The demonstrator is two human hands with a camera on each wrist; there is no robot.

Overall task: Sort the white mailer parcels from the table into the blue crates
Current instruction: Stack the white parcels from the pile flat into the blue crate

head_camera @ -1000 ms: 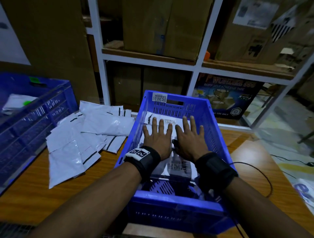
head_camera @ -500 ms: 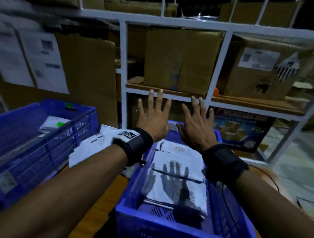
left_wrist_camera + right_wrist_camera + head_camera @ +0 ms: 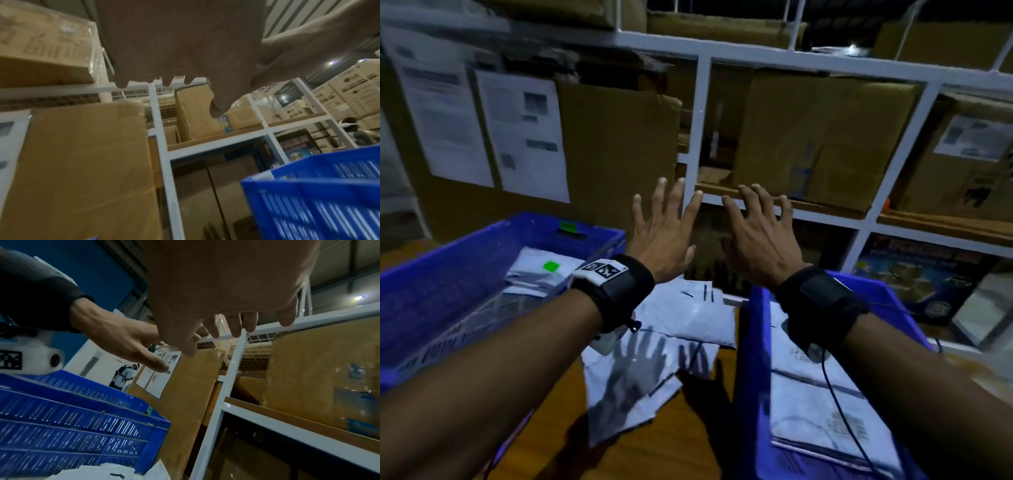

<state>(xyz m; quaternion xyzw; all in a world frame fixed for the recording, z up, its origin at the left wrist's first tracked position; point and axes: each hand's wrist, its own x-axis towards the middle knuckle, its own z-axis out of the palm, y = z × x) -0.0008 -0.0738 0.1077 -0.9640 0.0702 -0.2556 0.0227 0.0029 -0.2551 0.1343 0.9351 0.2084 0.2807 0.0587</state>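
Mailers [image 3: 654, 359] lie piled on the table [image 3: 688, 428] between the two blue crates, well below both hands, nothing touching them. More mailers sit in left crate [image 3: 448, 274] and right crate [image 3: 750, 342]. Left hand [image 3: 662, 236] and right hand [image 3: 756, 236] hover side by side above the pile, fingers [image 3: 671, 195] spread, straight, holding nothing. Shelving with cardboard boxes [image 3: 818, 137] stands beyond.

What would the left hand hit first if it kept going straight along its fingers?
Probably the white shelf upright: the left hand is open, holding nothing, fingertips pointing up and forward at it, beside the leaning cardboard sheet. Depth is unclear; nothing shows between.
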